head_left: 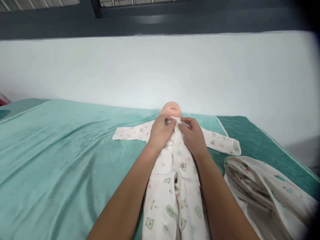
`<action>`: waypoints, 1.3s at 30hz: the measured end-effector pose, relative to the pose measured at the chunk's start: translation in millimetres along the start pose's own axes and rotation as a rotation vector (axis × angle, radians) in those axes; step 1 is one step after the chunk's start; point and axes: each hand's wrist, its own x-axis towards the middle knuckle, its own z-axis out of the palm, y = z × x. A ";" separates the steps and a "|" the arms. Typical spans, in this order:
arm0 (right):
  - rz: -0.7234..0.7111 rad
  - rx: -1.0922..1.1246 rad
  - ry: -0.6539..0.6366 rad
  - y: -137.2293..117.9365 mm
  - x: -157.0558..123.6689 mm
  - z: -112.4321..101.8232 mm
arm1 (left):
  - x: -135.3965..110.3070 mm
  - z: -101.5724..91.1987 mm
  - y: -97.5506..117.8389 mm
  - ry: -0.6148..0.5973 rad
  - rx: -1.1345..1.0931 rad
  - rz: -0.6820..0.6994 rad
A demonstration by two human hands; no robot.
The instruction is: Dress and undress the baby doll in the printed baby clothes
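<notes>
A baby doll [171,109] lies on its back with its head toward the wall. It wears a white baby jacket [183,163] printed with small green animals, sleeves spread to both sides, and matching pants [153,210]. My left hand [160,132] is closed on the jacket's collar just below the doll's chin. Beside it, my right hand [193,135] pinches the other side of the collar, thumb and fingers close together. A pale button [175,145] shows on the jacket front beneath my hands. The exact bits of cloth between my fingertips are partly hidden.
A light green blanket [62,160] with soft creases covers the bed, over a darker green cover [260,143] at the right. A bundled white printed cloth [270,186] lies right of my right forearm. Behind the doll's head rises a white wall [150,70].
</notes>
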 end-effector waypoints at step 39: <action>-0.269 -0.031 -0.001 1.0 -43.9 -6.9 | -18.6 -13.1 -8.9 -0.080 -0.012 0.257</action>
